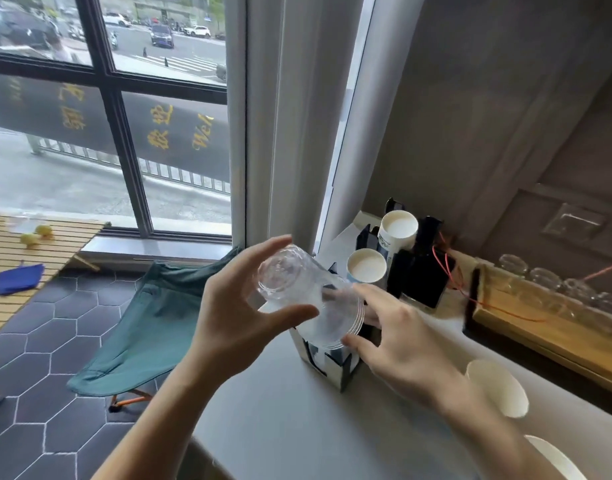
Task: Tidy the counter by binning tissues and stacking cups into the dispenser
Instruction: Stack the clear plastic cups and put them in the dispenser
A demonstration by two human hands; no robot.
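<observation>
A stack of clear plastic cups [304, 296] lies tilted in the air over the near end of the black cup dispenser [335, 365]. My left hand [238, 306] grips its closed end between thumb and fingers. My right hand [398, 337] touches the rims at the open end with spread fingertips. Two stacks of white paper cups [366, 266] [399, 225] stand in the dispenser's farther slots. On the white counter [290, 427], two loose white paper cups [498, 388] [553, 459] lie to the right. No tissue is in view.
A wooden tray [539, 334] with several upturned glasses sits at the right by the wall. A red cord [449, 271] runs behind the dispenser. Left of the counter edge stand a green folding chair [152, 320] and a slatted wooden table [27, 271] below the window.
</observation>
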